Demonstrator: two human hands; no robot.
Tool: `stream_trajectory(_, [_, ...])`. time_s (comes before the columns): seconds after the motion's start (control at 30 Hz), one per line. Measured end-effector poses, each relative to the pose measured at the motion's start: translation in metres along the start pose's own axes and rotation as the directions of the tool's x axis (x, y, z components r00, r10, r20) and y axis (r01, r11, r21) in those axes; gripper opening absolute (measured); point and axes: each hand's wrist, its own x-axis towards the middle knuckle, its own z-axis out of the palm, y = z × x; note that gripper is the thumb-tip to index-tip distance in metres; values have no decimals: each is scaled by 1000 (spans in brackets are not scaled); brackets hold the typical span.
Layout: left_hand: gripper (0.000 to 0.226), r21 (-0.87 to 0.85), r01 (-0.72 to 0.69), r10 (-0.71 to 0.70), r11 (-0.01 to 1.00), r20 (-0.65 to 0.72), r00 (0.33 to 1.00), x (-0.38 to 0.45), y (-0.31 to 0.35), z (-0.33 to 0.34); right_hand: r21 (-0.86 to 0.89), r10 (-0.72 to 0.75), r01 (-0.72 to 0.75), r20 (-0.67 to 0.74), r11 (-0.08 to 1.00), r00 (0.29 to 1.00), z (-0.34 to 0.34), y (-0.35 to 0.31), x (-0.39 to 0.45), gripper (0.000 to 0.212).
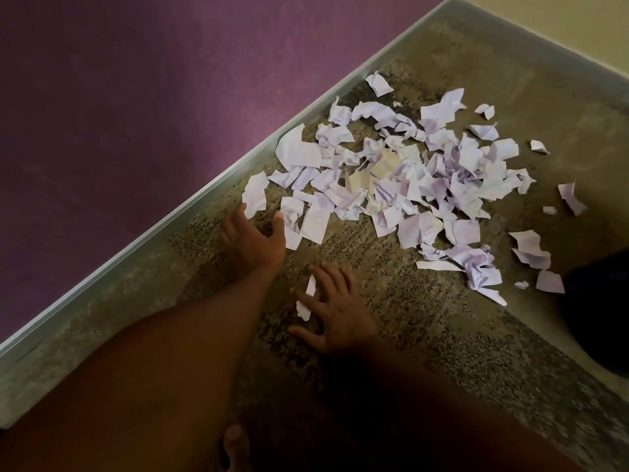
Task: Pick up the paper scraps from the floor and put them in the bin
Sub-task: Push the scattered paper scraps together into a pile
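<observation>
Both bare hands reach down toward the floor, backs up. On the left, the left hand (253, 238) stretches far out with its fingers spread and relaxed, the thumb tip touching the near left edge of the pile of torn white paper scraps (401, 185); it holds nothing. Nearer, the right hand (335, 313) lies with fingers splayed over one narrow white paper strip (306, 301), its fingertips touching or covering the strip's right edge; whether they press it or only hover just above cannot be told.

Scraps are thin, matt sheets with ragged torn edges: some lie flat as rough rectangles and triangles, others are crumpled into small wads. They number several dozen, too overlapped in the middle to count exactly. One or two cream-coloured pieces (386, 163) show among the white near the centre. About ten loose bits lie apart on the right fringe, and one lone piece (378, 84) lies at the far end near the skirting.

All rest on a speckled brown short-pile carpet (425, 335), coarse and mottled. A pale grey smooth skirting board (190, 206) runs diagonally along the left, under a flat purple painted wall (136, 97). A dark rounded shape (602, 311) sits at the right edge, too dim to identify. One bare toe (235, 437) shows at the near bottom edge.
</observation>
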Motion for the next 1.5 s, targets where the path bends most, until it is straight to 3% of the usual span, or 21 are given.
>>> stream_trajectory(0.13, [82,7,-23,23,1000,41,999,13,0,13,25,-84,89,-158,996,984,13,0,21,31])
stream_trajectory(0.3, [91,2,-73,73,997,98,993,27,13,26,-23,-89,86,-241,996,967,17,11,33,22])
stream_trajectory(0.47, [86,-55,-116,124,992,180,976,40,27,42,-59,87,-104,-232,993,969,16,43,32,23])
stream_trajectory(0.6, [58,-277,-314,389,908,282,877,30,43,52,-50,327,-357,-296,933,897,-7,88,23,22])
stream_trajectory(0.67, [39,-354,-438,539,826,271,797,20,53,56,-25,470,-514,-370,857,801,-22,106,19,23])
stream_trajectory(0.73, [27,-397,-515,619,759,195,761,16,61,61,26,608,-666,-436,745,663,-32,121,13,33])
stream_trajectory(0.8, [24,-385,-547,617,743,79,783,19,67,66,70,689,-780,-523,622,503,-38,134,4,46])
stream_trajectory(0.87, [26,-204,-550,555,810,-38,831,26,70,68,154,740,-861,-597,484,310,-40,147,-4,54])
stream_trajectory(0.93, [33,-15,-433,429,901,-116,896,31,72,67,256,765,-908,-636,330,99,-40,158,-11,58])
stream_trajectory(1.0, [46,46,-303,306,952,-123,944,37,70,67,336,748,-919,-660,207,-73,-37,166,-15,59])
stream_trajectory(1.1, [62,107,-275,278,956,-16,960,43,57,71,397,729,-911,-656,114,-195,-32,179,-16,56])
stream_trajectory(1.17, [67,88,-302,300,949,36,953,45,53,74,429,751,-895,-629,121,-200,-30,189,-12,60])
stream_trajectory(1.23, [69,30,-298,293,954,99,951,45,53,78,419,705,-874,-696,247,-135,-27,196,-8,60])
stream_trajectory(1.33, [68,-19,-352,348,936,213,913,43,59,85,310,616,-784,-779,538,115,-30,196,3,59])
stream_trajectory(1.5, [62,-189,-496,531,847,323,784,33,68,100,408,737,-638,-538,653,409,-31,183,28,73])
